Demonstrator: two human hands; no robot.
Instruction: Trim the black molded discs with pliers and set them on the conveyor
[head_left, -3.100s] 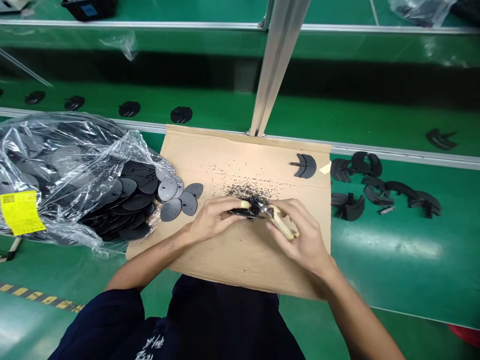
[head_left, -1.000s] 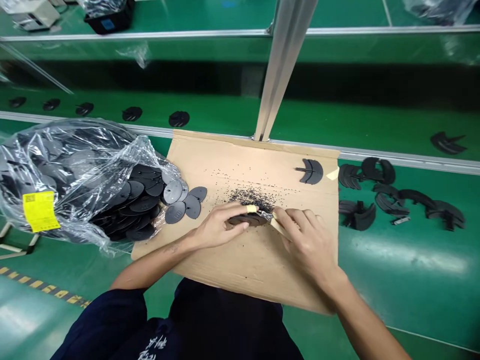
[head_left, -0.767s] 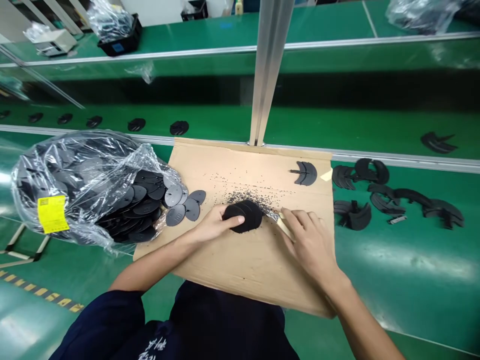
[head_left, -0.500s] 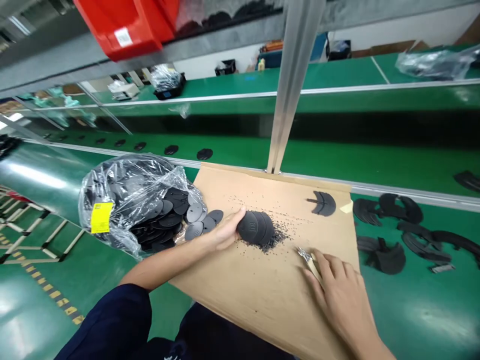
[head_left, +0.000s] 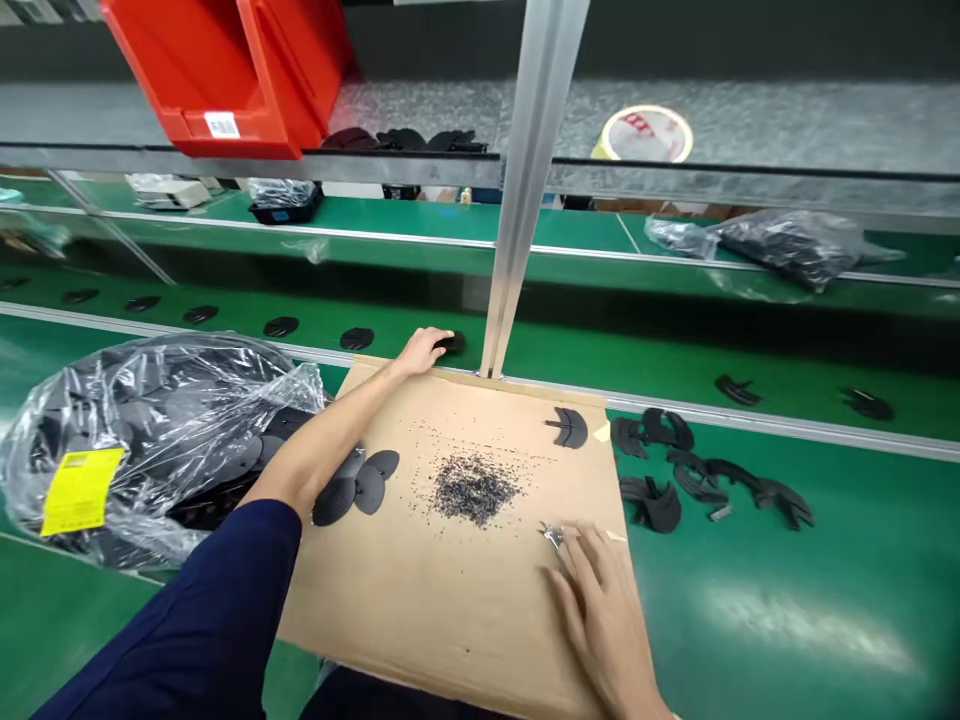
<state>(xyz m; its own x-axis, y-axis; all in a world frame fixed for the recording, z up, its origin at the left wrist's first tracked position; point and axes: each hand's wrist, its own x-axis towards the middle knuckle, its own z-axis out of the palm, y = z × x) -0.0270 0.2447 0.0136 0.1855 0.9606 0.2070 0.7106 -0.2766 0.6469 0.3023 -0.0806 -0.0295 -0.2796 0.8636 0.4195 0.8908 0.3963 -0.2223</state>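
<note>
My left hand (head_left: 421, 352) reaches to the green belt beyond the cardboard (head_left: 510, 590), its fingers on a stack of black discs (head_left: 451, 343). Near the cardboard's right side, my right hand (head_left: 596, 590) is closed around small metal cutters (head_left: 553, 535), whose tips point up and left. A pile of tiny black bits (head_left: 476, 488) lies mid-cardboard. Several loose black discs (head_left: 369, 488) rest at its left edge, and a curved black part (head_left: 570, 428) sits at its upper right.
A clear bag of black discs (head_left: 187, 420) with a yellow label stands at left. More curved black parts (head_left: 652, 505) lie right of the cardboard. A metal post (head_left: 517, 200) rises behind it. Overhead, a shelf holds a red bin (head_left: 232, 80) and a tape roll (head_left: 646, 135).
My left hand has carried the black discs from above the pile to the green belt. My right hand still holds the cutters. The view has shifted.
</note>
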